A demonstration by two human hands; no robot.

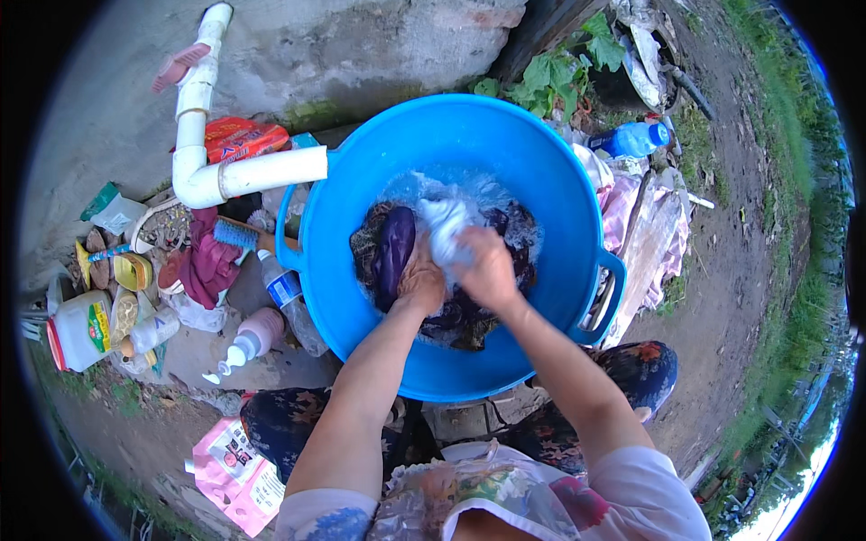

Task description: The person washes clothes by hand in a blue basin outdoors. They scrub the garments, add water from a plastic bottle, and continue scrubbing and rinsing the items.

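Observation:
Both my arms reach down into a large blue plastic tub (451, 117). Dark purple and patterned wet clothes (395, 252) lie in sudsy water (410, 187) at its bottom. My right hand (488, 269) is closed around a bunched white cloth (444, 224), somewhat blurred by motion. Close beside it, my left hand (422, 279) is at the lower part of the same cloth, next to the shiny purple garment; its fingertips are hidden, so its grip does not show.
At the upper left, a white pipe (275, 171) with a pink valve handle ends above the tub's rim. Bottles, a scrubbing brush (236, 234) and a white jug (81, 331) crowd the left. A pink pouch (236, 478) lies below; a blue bottle (630, 140) lies right.

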